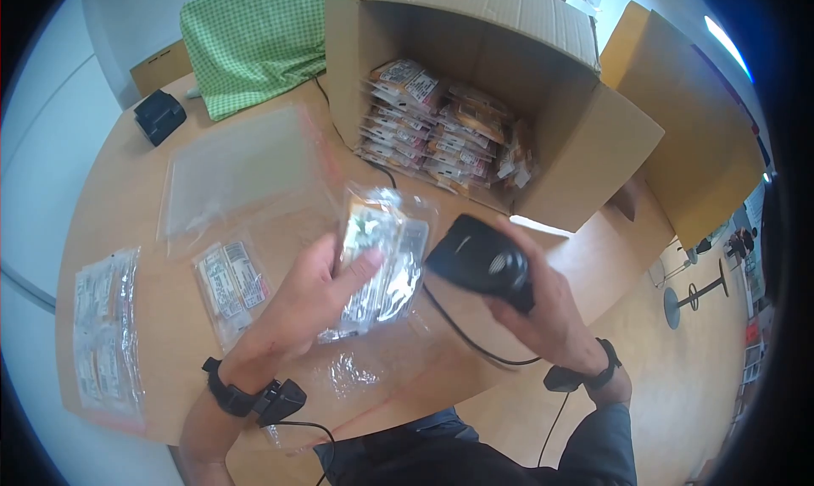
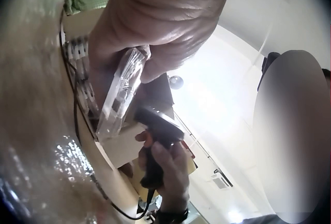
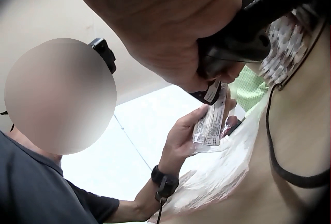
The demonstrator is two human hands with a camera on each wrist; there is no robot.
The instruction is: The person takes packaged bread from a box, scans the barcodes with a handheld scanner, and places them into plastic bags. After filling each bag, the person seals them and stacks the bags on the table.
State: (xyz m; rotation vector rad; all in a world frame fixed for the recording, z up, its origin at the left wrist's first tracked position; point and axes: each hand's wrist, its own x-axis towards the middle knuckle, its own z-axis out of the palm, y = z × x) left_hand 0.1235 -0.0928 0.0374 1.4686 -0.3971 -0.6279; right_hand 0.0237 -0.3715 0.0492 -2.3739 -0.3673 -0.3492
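Observation:
In the head view my left hand point(image 1: 305, 295) grips a clear plastic packet point(image 1: 390, 261) with printed labels, the thumb across its front. My right hand point(image 1: 555, 312) is wrapped round a black handheld barcode scanner point(image 1: 479, 257), whose head points at the packet from close by. A cable point(image 1: 475, 346) trails from the scanner. From the left wrist, the packet point(image 2: 121, 94) shows edge-on between thumb and fingers, with the scanner point(image 2: 158, 123) beyond it. The right wrist view shows the printed face of the packet point(image 3: 211, 125) just past the scanner point(image 3: 232, 53).
A cardboard box point(image 1: 627, 138) on its side holds stacks of similar packets point(image 1: 407, 87). On the table lie a labelled packet point(image 1: 229, 282), a filled clear bag point(image 1: 106, 329), flat plastic bags point(image 1: 246, 172) and a black device point(image 1: 159, 117). A green checked cloth point(image 1: 254, 45) stands behind.

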